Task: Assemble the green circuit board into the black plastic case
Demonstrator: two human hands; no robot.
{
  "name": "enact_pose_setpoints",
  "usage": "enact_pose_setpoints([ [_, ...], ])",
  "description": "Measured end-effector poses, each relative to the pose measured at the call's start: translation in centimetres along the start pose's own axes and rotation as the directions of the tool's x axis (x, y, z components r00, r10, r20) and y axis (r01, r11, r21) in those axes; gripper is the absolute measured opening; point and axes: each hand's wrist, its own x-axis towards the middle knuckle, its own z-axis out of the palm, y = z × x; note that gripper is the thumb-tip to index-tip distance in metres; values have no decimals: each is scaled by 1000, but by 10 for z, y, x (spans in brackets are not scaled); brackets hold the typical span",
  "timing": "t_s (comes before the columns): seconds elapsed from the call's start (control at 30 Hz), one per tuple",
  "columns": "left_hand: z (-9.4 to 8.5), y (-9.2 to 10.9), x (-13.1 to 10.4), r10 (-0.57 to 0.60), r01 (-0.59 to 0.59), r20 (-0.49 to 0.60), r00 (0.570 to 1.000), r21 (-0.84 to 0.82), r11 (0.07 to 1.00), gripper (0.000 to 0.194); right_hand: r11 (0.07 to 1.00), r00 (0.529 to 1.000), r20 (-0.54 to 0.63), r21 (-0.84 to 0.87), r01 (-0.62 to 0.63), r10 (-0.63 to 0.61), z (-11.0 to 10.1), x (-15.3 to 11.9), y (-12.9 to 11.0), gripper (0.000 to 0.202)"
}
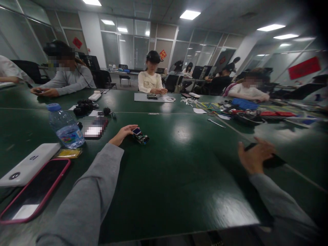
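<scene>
My left hand reaches out over the dark green table, its fingers closed on the edge of a small circuit board device with a little square screen. The device rests on the tabletop. Off to the right, my right hand is slightly blurred, with its thumb and fingers spread. A flat black object lies just behind and beside it; whether the hand touches it is unclear.
At the left are a water bottle, a white power bank and a red-edged phone. Cables and a metal tool lie back right. A person sits opposite.
</scene>
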Motion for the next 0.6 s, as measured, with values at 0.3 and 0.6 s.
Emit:
enact_pose_setpoints([
  [0.3,-1,-3,2,13,-17,-53,998,-64,998,50,753,746,369,604,261,-554,39,-77,-322,56],
  [0.6,-2,-7,7,34,-42,-92,995,-85,995,39,626,737,420,780,5,-529,81,-76,-351,44],
])
